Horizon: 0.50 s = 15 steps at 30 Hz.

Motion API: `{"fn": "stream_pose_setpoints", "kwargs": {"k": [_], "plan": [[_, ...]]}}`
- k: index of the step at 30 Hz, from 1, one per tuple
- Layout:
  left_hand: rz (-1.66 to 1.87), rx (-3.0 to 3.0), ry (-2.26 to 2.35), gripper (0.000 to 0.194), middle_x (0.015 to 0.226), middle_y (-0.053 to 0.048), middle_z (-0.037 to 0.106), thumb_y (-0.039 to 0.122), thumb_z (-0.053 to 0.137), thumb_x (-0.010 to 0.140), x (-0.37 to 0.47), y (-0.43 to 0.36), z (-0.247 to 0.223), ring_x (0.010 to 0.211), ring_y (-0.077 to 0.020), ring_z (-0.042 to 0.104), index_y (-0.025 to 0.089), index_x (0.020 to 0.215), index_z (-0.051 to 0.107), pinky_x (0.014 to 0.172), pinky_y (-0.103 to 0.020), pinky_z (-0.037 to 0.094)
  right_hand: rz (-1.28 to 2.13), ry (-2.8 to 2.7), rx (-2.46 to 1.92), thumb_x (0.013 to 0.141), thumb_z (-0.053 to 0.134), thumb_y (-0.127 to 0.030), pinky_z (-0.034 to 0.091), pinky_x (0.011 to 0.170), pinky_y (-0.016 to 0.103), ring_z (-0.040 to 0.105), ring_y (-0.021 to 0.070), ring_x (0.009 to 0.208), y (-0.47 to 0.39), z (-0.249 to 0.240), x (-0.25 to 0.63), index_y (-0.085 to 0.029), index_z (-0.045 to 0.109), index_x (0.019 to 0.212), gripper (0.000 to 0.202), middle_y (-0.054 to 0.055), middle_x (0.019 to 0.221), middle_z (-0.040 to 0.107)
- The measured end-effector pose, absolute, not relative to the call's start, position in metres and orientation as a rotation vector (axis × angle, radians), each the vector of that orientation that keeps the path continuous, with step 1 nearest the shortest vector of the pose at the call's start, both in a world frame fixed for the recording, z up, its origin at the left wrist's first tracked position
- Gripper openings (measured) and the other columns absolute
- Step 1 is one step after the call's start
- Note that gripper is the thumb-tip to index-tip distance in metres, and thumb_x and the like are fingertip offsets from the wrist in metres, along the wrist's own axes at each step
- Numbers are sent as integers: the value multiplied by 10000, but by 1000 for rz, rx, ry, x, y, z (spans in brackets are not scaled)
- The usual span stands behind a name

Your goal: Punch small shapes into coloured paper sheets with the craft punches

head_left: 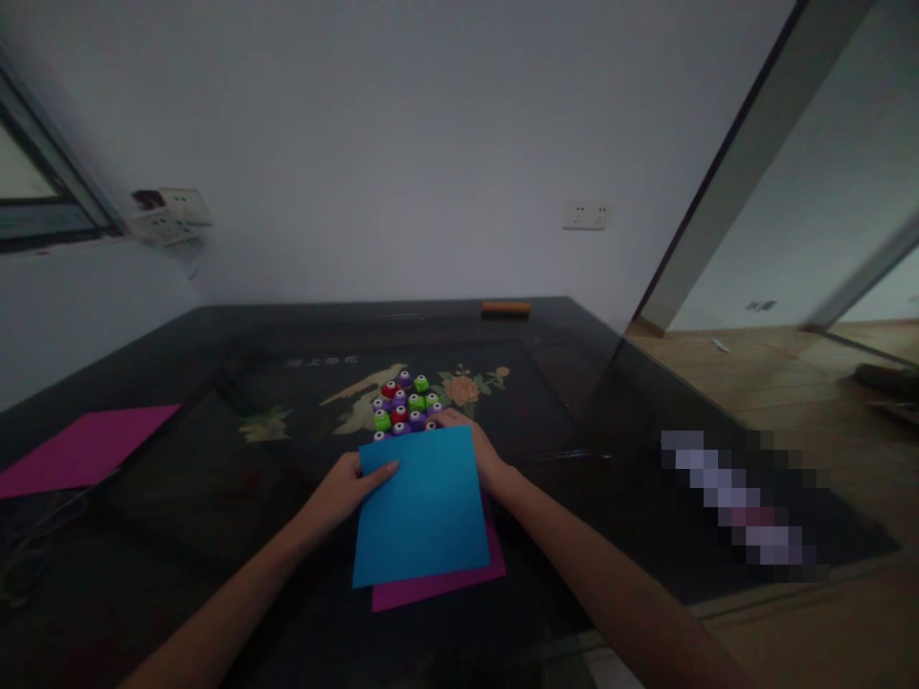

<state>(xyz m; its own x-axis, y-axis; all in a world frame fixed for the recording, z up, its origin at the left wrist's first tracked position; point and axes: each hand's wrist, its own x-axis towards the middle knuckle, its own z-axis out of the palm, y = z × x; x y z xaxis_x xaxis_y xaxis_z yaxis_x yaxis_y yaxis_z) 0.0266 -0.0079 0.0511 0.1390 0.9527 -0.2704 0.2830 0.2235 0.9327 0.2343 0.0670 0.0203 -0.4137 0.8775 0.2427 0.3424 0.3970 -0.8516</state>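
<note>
A blue sheet of paper (pixel 423 512) is tilted in front of me, with a magenta sheet (pixel 437 588) showing below it. My left hand (pixel 359 483) is closed on the left edge of the blue sheet, thumb on top and the other fingers hidden behind. My right hand (pixel 463 431) reaches past the sheet's top right corner. Its bent fingers are beside a cluster of small toys with eyes (pixel 400 414) in purple, green and red. The paper hides part of that hand and the nearest toys, so what those fingers grip does not show.
The dark glossy table (pixel 574 383) has painted flowers and touches the wall. Another magenta sheet (pixel 93 445) lies at the left. An orange-brown bar (pixel 506 308) rests near the back edge. A pixelated patch (pixel 732 498) covers something at the right.
</note>
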Motion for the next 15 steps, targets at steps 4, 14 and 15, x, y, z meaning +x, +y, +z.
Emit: {"fn": "stream_pose_setpoints", "kwargs": {"k": [4,14,15], "plan": [[846,1213,1393,412,687,-32,680,535,700,651,29,-13,62,611,-207,636,146,736,593,586,-319,502,1064,-1756,-1024,797,547,-223,482,800,351,619,195,874,64,43,258,-221,558,1025,228,48,989,651],[932,1099,1365,410,637,-14,667,542,715,628,46,-7,54,568,-182,614,156,690,594,564,-294,507,1573,-1293,-976,660,749,-262,525,717,338,668,160,704,42,66,311,-211,607,1079,445,17,896,660],[934,1100,1411,422,603,-4,645,557,714,615,44,-6,52,547,-177,599,161,654,573,533,-283,492,1604,-1255,-972,658,755,-256,526,754,355,679,171,732,41,66,312,-217,611,1076,444,12,900,659]]}}
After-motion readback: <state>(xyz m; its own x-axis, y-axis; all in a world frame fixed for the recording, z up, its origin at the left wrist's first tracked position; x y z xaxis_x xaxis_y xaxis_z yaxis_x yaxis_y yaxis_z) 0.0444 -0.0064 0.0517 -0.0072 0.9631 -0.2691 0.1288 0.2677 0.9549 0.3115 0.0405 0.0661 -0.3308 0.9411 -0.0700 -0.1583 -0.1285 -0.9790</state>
